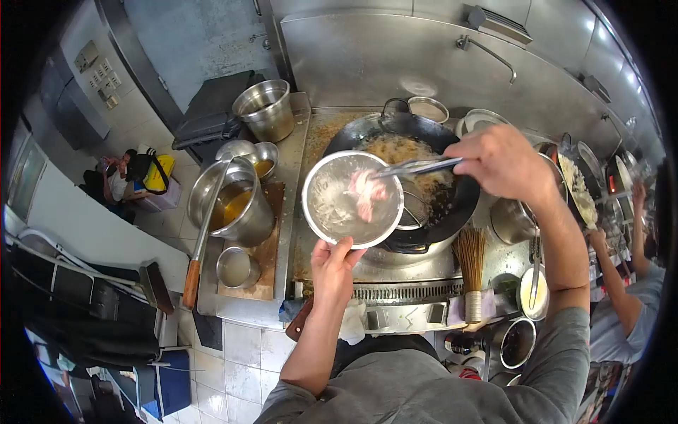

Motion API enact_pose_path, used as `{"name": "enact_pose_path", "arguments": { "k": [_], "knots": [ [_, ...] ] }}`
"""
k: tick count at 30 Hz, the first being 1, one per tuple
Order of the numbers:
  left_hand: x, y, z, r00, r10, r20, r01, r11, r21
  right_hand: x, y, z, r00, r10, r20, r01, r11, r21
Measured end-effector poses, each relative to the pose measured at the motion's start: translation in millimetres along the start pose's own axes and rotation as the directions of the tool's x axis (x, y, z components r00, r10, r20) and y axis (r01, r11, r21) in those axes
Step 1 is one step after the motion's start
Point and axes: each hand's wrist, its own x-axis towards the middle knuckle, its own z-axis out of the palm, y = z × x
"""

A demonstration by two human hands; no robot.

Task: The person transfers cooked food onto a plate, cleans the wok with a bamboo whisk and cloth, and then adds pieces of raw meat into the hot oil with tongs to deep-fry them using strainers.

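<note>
I can't make out whether the tips of the tongs [424, 166] pinch the pale strips of meat [367, 192] or only touch them, because both look smeared, and the bowl [378, 226] hides the left part of the dark wok [462, 201] from me. I see the left hand [333, 272] clamped on the bowl's near rim, thumb uppermost, and the right hand [500, 161] closed around the tongs' right end. Inside the bowl, the meat looks pink and white, with whitish residue streaking the metal left of it.
</note>
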Motion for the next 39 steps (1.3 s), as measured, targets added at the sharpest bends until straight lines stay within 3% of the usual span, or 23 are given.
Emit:
{"name": "enact_pose_path", "arguments": {
  "k": [4,9,12,15,17,19,22,25,28,29,31,34,37,39],
  "knots": [
    [4,8,1,0.998,-0.053,-0.04,0.051,0.998,-0.046,19,20,-4,0.99,0.118,-0.076,-0.11,0.989,0.101],
    [20,3,-7,0.999,-0.016,-0.035,0.013,0.996,-0.088,23,8,37,0.998,0.027,-0.059,-0.023,0.997,0.078],
    [15,14,-18,0.98,0.03,-0.195,-0.042,0.997,-0.059,29,-11,46,0.999,0.015,0.029,-0.017,0.997,0.079],
    [13,5,-18,0.996,0.055,-0.065,-0.049,0.994,0.093,15,-11,24,0.997,0.047,-0.061,-0.049,0.998,-0.038],
    [13,-4,-21,0.993,0.115,-0.033,-0.111,0.99,0.089,12,-19,19,0.991,0.059,-0.118,-0.066,0.996,-0.054],
    [10,-8,-19,0.989,0.147,-0.034,-0.142,0.983,0.12,16,-26,25,1.0,-0.022,0.018,0.023,0.997,-0.078],
    [3,-7,-16,0.98,0.188,0.064,-0.197,0.961,0.196,27,-28,53,0.99,0.003,0.144,0.02,0.987,-0.159],
    [1,-8,-16,0.972,0.217,0.09,-0.233,0.939,0.252,31,-20,54,0.961,-0.015,0.275,0.041,0.995,-0.09],
    [0,-5,-14,0.988,0.155,0.019,-0.156,0.977,0.145,19,-7,31,1.0,-0.019,0.022,0.022,0.994,-0.108],
    [-1,0,-11,0.988,0.156,0.015,-0.157,0.977,0.143,15,-4,21,0.999,-0.023,0.024,0.026,0.994,-0.108],
    [-1,11,-6,0.999,0.023,-0.032,-0.021,0.999,0.044,12,-5,-2,0.988,-0.024,-0.15,0.003,0.99,-0.14],
    [0,10,-7,0.999,0.036,-0.036,-0.036,0.999,0.021,19,12,-10,0.966,0.051,-0.253,-0.101,0.977,-0.19],
    [-7,12,-10,0.999,0.036,-0.036,-0.035,0.999,0.024,39,27,5,0.953,0.183,-0.241,-0.238,0.946,-0.221],
    [-15,16,-18,0.996,0.069,-0.05,-0.068,0.997,0.035,57,34,35,0.968,0.242,-0.073,-0.252,0.931,-0.264]
  ]
}}
